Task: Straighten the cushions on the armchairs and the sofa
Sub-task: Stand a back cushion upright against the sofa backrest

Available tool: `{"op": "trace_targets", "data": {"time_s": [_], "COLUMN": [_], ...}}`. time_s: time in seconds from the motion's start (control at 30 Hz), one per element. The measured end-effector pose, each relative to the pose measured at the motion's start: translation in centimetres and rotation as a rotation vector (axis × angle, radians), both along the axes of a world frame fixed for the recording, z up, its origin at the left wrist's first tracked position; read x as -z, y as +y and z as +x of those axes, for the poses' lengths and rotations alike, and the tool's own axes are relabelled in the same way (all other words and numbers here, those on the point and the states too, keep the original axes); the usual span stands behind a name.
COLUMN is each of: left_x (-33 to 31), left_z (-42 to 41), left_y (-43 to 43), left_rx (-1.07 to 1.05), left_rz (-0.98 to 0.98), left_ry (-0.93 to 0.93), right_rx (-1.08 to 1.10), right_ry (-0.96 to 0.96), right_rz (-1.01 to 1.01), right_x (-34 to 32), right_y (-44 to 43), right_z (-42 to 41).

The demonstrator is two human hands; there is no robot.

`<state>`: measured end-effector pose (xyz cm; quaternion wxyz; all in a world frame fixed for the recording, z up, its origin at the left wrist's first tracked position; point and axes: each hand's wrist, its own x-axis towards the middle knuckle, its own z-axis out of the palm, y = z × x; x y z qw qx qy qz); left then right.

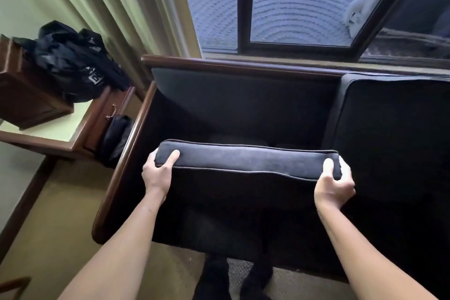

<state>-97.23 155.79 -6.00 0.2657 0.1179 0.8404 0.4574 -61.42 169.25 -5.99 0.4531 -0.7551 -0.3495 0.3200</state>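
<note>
The dark cushion (pixel 246 161) is held on edge above the seat of the sofa (pixel 243 105), its long piped edge facing up and running left to right. It sits over the left seat bay, near the front of the frame, clear of the backrest.

Left hand (pixel 157 173): forearm extended forward from the near left, wrist straight. The hand clamps the left end of the cushion. The thumb lies across the top face; the remaining fingers wrap round the end and under, out of sight. Grip is closed on the fabric.

Right hand (pixel 334 184): forearm extended forward from the near right, wrist bent slightly inward. The hand clamps the right end of the cushion. The thumb presses on the top face; the fingers (pixel 347 168) curl round the end. Grip is closed on the fabric.

A second dark cushion (pixel 394 129) stands upright against the backrest in the right bay, just beside the held one. The sofa's wooden armrest (pixel 126 153) runs along the left side. Left of it stands a wooden side table (pixel 56 139) carrying a wooden box (pixel 22 95) with a black bag (pixel 73 61) on top. A window (pixel 292 7) and curtain (pixel 136 7) lie on the far side.
</note>
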Motion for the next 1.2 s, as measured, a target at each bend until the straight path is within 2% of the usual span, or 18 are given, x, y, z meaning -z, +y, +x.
{"op": "trace_targets", "data": {"time_s": [0.1, 0.4, 0.7, 0.9, 1.03, 1.2], "left_x": [-0.3, -2.0, -3.1, -1.7, 0.7, 1.9], "left_z": [-1.2, -9.2, -19.2, -23.2, -24.3, -24.9], "left_y": [2.0, 8.1, 17.0, 21.8, 23.7, 26.3], "left_rx": [-0.060, -0.071, -0.004, 0.083, 0.252, 0.377], "left_rz": [0.003, 0.048, 0.088, 0.065, -0.021, -0.127], "left_ry": [0.010, 0.018, 0.124, 0.094, 0.096, 0.156], "right_rx": [0.042, 0.038, 0.080, 0.025, -0.015, -0.099], "right_ry": [-0.008, -0.019, 0.049, -0.045, -0.103, -0.239], "right_rz": [0.009, -0.014, 0.025, -0.050, -0.113, -0.075], "right_x": [-1.0, -4.1, -3.1, -0.7, 1.1, 3.0], "right_y": [1.6, 7.8, 15.3, 19.5, 21.7, 23.1], "right_z": [-2.1, -9.7, -18.6, -22.2, -23.2, -23.4]}}
